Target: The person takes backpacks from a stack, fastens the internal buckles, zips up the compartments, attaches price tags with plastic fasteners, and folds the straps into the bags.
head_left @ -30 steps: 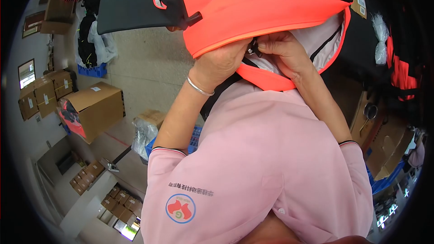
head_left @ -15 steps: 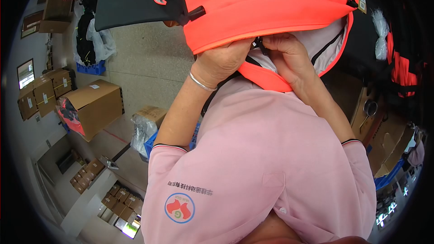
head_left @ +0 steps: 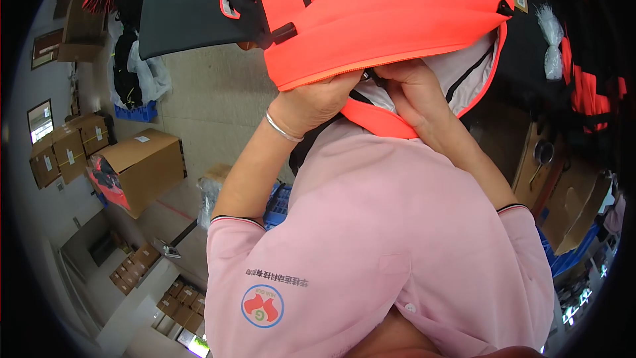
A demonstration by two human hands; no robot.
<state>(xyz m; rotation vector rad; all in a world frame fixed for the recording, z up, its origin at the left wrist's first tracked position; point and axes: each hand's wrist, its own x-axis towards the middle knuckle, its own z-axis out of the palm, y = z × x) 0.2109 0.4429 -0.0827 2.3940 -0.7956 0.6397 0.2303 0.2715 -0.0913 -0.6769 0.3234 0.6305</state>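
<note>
A bright orange bag (head_left: pixel 371 33) with black trim and a long zipper lies in front of me, its opening towards my body. Pale lining (head_left: pixel 474 69) shows inside. My left hand (head_left: pixel 315 106), with a silver bangle at the wrist, is closed at the zippered edge, its fingertips hidden under the fabric. Inside the opening, my right hand (head_left: pixel 414 89) has its fingers bent beneath the same edge and mostly out of sight. Between the hands a small black piece (head_left: pixel 372 78) shows; I cannot tell whether it is a zipper pull or a strap end.
A dark tabletop (head_left: pixel 192 16) extends behind the bag. White ties (head_left: pixel 551 43) in a bundle and orange pieces (head_left: pixel 589 99) lie at right. On the left floor stand a large carton (head_left: pixel 149 166) and a blue crate (head_left: pixel 136 111). Another open carton (head_left: pixel 573 205) is at lower right.
The bag's near edge has shifted slightly left and down in view. My right fingers, partly visible before around the black piece, are now more covered by the edge. My left hand moved slightly left.
</note>
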